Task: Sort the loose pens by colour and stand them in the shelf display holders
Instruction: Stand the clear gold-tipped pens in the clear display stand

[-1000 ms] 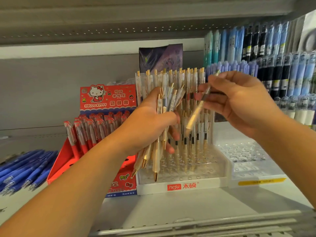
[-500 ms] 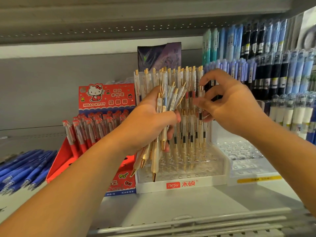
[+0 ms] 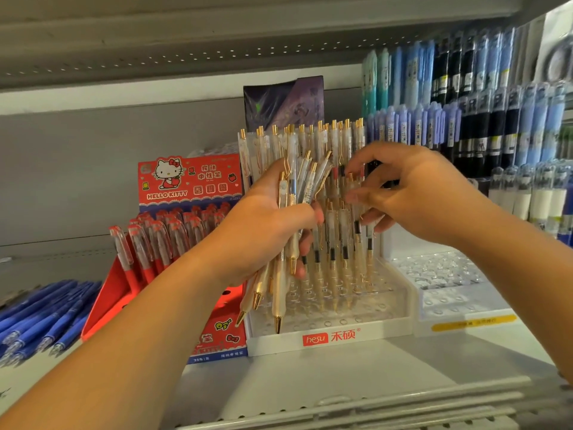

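My left hand [image 3: 263, 231] grips a bundle of cream pens with gold tips [image 3: 280, 287], tips down, in front of the white display holder [image 3: 328, 338]. Several matching cream pens [image 3: 335, 268] stand in the holder's back and middle rows. My right hand [image 3: 424, 193] reaches in from the right with curled fingers. Its thumb and fingertips pinch one cream pen [image 3: 356, 231] standing at the right side of the holder. The holder's front rows of holes are bare.
A red Hello Kitty display [image 3: 189, 181] with red pens stands to the left. Loose blue pens [image 3: 40, 315] lie at the far left. A clear holder [image 3: 449, 293] sits to the right, below racks of blue and black pens [image 3: 480, 119]. The shelf's front lip [image 3: 341, 408] runs below.
My right hand brought a single cream pen down from mid-air into the right side of the holder. The left hand kept its bundle almost still.
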`<action>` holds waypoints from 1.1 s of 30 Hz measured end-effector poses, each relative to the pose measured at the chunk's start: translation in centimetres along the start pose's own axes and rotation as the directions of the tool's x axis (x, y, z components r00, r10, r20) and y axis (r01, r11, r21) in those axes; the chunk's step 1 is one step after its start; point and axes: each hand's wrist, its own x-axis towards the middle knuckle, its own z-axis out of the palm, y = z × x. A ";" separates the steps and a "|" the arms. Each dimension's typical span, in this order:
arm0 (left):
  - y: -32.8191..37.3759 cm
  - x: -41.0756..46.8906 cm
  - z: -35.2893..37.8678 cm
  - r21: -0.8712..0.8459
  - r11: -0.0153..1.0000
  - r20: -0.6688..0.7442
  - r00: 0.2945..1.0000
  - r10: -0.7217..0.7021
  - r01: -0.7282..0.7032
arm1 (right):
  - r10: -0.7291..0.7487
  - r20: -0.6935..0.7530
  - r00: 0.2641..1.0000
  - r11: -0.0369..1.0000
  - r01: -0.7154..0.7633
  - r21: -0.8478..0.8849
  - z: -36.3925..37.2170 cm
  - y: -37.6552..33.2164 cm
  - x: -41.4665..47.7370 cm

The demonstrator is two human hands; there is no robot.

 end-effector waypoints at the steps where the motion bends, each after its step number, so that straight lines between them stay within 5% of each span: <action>1: 0.0 0.0 0.0 -0.003 1.000 -0.004 1.000 0.001 -0.001 | 0.004 0.000 1.000 1.000 -0.004 -0.005 -0.2 0.0 0.0; 11: 0.3 -0.2 0.2 -0.024 1.000 -0.021 1.000 -0.010 0.010 | 0.191 0.179 0.965 0.967 -0.153 -0.205 -1.0 0.3 0.2; 19: 0.5 -0.5 0.4 -0.057 0.998 0.055 0.998 0.013 -0.010 | 0.061 0.084 0.995 0.920 -0.023 -0.392 -1.3 0.0 -0.2; 22: 0.6 -0.6 0.5 -0.077 0.997 0.114 0.993 0.024 -0.015 | -0.034 -0.035 0.999 0.999 0.034 -0.015 -0.8 -0.9 -0.2; 25: 0.8 -0.8 0.8 -0.084 0.996 0.178 0.983 0.038 -0.023 | 0.071 0.018 0.997 0.945 -0.073 0.318 -0.2 -1.5 -0.4; 33: 0.8 -0.7 0.8 -0.084 0.996 0.140 0.990 0.030 -0.018 | 0.157 0.046 0.986 0.776 -0.153 0.612 -0.3 -0.9 -0.2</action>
